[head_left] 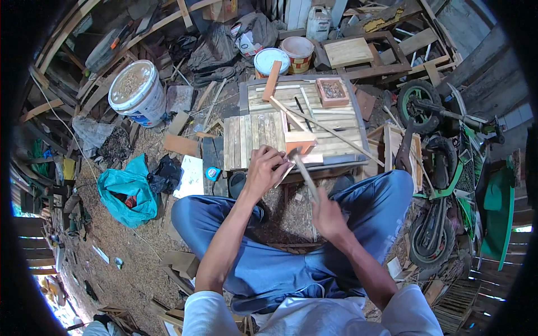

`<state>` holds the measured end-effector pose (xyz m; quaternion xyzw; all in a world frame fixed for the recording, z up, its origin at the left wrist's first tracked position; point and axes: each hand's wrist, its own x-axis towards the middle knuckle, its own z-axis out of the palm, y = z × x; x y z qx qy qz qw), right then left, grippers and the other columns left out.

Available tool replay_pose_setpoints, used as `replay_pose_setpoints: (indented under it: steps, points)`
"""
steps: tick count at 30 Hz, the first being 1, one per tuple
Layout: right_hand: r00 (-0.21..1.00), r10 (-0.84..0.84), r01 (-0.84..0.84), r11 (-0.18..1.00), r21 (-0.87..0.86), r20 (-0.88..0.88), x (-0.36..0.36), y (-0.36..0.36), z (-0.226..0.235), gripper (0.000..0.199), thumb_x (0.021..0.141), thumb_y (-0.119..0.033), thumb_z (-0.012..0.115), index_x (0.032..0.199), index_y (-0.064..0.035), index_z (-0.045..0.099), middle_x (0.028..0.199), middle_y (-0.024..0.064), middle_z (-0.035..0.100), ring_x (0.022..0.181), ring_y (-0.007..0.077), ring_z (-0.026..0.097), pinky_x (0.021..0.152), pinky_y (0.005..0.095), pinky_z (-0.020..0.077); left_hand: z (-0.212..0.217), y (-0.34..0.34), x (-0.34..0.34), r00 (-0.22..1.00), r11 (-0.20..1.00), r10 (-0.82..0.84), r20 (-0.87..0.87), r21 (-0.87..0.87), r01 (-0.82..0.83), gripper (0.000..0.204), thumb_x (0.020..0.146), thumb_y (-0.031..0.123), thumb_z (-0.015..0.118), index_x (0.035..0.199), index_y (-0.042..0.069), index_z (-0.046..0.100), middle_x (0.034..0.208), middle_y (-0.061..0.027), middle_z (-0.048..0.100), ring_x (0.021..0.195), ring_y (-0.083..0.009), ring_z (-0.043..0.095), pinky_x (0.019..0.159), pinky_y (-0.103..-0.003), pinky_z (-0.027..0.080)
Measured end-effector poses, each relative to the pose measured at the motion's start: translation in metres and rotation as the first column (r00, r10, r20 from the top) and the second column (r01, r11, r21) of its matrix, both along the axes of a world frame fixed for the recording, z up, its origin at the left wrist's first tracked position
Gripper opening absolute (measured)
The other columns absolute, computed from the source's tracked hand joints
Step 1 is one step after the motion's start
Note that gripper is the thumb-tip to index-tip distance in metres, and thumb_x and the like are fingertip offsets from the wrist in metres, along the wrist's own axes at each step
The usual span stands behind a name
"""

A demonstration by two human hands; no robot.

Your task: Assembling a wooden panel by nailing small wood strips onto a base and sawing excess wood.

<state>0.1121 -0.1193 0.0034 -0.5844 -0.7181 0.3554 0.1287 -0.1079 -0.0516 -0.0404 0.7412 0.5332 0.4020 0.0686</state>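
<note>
Hammer [305, 171] handle sits gripped in your right hand [328, 215], its head touching the small wooden block [300, 140] at the near edge of the slatted wooden panel [255, 137]. Your left hand [264, 168] is curled closed on a thin piece just beside that block; what it pinches is too small to tell. Beyond the panel stands a white bucket [271, 60], and well to its left a teal bag [129, 190] lies on the sawdust floor.

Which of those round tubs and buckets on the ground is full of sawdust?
The big white bucket at far left, brimming with pale sawdust. The white-lidded tub and the open patterned tub beyond the slatted work board show none.
</note>
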Motion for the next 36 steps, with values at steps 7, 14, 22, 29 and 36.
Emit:
replay_pose_setpoints:
  steps: [7, 14, 22, 29, 36]
  points:
    - [0.958, -0.119, 0.166, 0.972, 0.165, -0.262, -0.008, 0.001, 0.031, 0.017, 0.097, -0.013, 0.052, 0.109, -0.0048, 0.044, 0.064, 0.0247, 0.055, 0.061, 0.0472, 0.059, 0.051, 0.0521, 0.0407, 0.001, -0.001, -0.001, 1.0, 1.0, 0.002, 0.023, 0.01, -0.002, 0.016, 0.072, 0.017, 0.08, 0.08, 0.005, 0.073, 0.088, -0.0038, 0.07, 0.088, -0.0235, 0.058, 0.079, -0.037, 0.043]
    - [0.998, 0.031, -0.029, 0.998, 0.05, -0.052, -0.003, 0.002, 0.025, 0.021, 0.096, -0.013, 0.051, 0.113, -0.0076, 0.04, 0.071, 0.033, 0.057, 0.072, 0.0527, 0.057, 0.058, 0.0583, 0.045, -0.005, 0.001, -0.003, 1.0, 1.0, -0.007, 0.019, 0.001, 0.007, 0.016, 0.075, 0.02, 0.077, 0.077, 0.005, 0.07, 0.085, -0.0034, 0.068, 0.088, -0.0244, 0.057, 0.078, -0.038, 0.041]
    - [1.0, 0.005, -0.004, 0.995, 0.101, -0.018, 0.0, 0.005, -0.003, 0.019, 0.098, -0.018, 0.047, 0.11, -0.0042, 0.041, 0.066, 0.0297, 0.057, 0.068, 0.0498, 0.059, 0.058, 0.0586, 0.045, -0.001, 0.002, -0.001, 1.0, 0.999, -0.007, 0.025, 0.036, 0.006, 0.016, 0.074, 0.018, 0.078, 0.081, 0.005, 0.072, 0.083, -0.0035, 0.068, 0.088, -0.0233, 0.058, 0.078, -0.037, 0.042]
    - [0.954, -0.17, 0.208, 0.969, 0.137, -0.246, -0.011, 0.0, 0.04, 0.02, 0.099, -0.018, 0.047, 0.112, -0.0053, 0.039, 0.068, 0.0319, 0.056, 0.07, 0.0533, 0.057, 0.059, 0.0605, 0.043, -0.002, -0.001, -0.001, 0.997, 1.0, 0.008, 0.083, 0.003, -0.008, 0.018, 0.073, 0.016, 0.079, 0.081, 0.001, 0.071, 0.082, -0.0055, 0.068, 0.087, -0.0237, 0.059, 0.078, -0.038, 0.043]
    - [1.0, -0.015, 0.016, 0.997, 0.081, -0.014, -0.01, 0.013, 0.042, 0.018, 0.097, -0.018, 0.048, 0.106, -0.0061, 0.038, 0.07, 0.0317, 0.058, 0.073, 0.0538, 0.057, 0.062, 0.0629, 0.0412, -0.005, -0.002, -0.004, 0.997, 1.0, -0.009, 0.075, 0.003, 0.009, 0.021, 0.073, 0.017, 0.08, 0.082, 0.001, 0.071, 0.083, -0.0068, 0.068, 0.085, -0.0245, 0.059, 0.079, -0.038, 0.044]
